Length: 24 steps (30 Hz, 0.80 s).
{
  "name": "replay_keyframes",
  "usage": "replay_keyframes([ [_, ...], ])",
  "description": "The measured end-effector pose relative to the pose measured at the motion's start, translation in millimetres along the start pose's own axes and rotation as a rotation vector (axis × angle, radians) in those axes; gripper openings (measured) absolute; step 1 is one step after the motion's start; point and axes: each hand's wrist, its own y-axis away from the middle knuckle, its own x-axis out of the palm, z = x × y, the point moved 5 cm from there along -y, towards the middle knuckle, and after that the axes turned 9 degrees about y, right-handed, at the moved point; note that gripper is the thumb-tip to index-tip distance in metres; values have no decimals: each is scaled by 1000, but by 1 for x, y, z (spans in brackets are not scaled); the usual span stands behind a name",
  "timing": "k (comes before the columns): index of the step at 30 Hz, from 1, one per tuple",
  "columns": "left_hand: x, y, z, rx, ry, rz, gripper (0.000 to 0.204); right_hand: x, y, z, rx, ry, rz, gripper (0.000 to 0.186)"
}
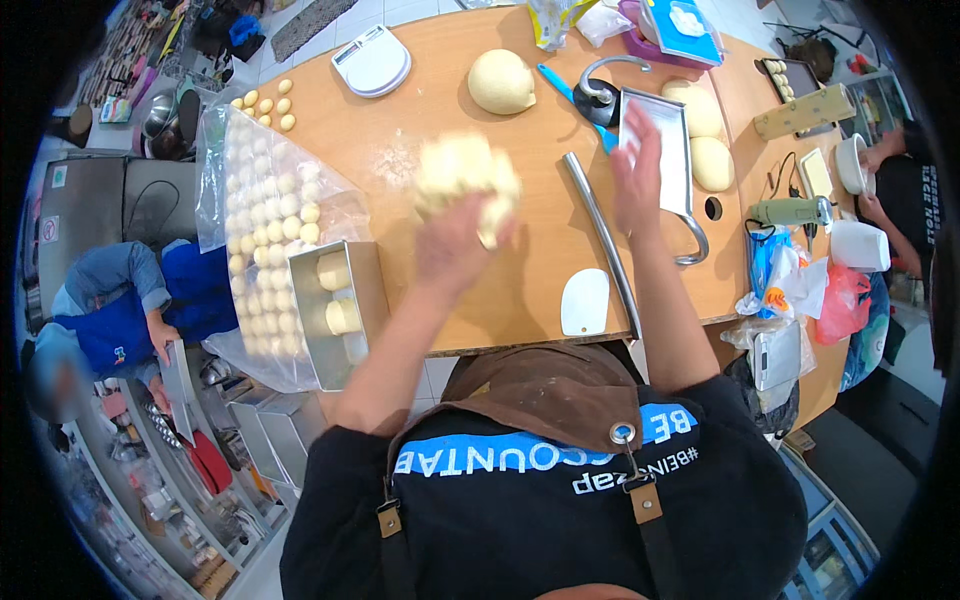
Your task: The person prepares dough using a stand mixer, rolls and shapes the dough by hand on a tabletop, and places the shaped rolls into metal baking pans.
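A lumpy piece of pale yellow dough (455,165), blurred by motion, is gripped in my left hand (462,245) above the wooden table (420,120). My right hand (640,170) is raised with its fingers stretched out and holds nothing. It is nearest to a shallow metal tray (672,150). Between my forearms lie a white dough scraper (584,303) and a long metal rod (598,235). Beyond my hands a smooth round ball of dough (500,82) rests on the table.
Rows of small dough balls (275,232) lie under clear plastic at left, next to a loaf tin (378,290) holding dough pieces. A white scale (372,62) stands at the far left. More dough (711,165) sits right of the tray. Other people are at both sides.
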Motion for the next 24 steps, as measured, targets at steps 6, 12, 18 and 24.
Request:
replay_keyframes([
  [6, 99, 88, 51, -299, 186, 422, 52, 5, 100, -47, 306, -132, 248, 59],
  [12, 87, -37, 68, 16, -565, 376, 60, 22, 80, -46, 307, -96, 341, 35],
  [18, 47, -72, 94, 76, -48, -40, 60, 72, 97, -72, 471, -97, 531, 37],
  [24, 85, 18, 131, 101, 333, -153, 74, 146, 131, -61, -93, 213, 359, 75],
])
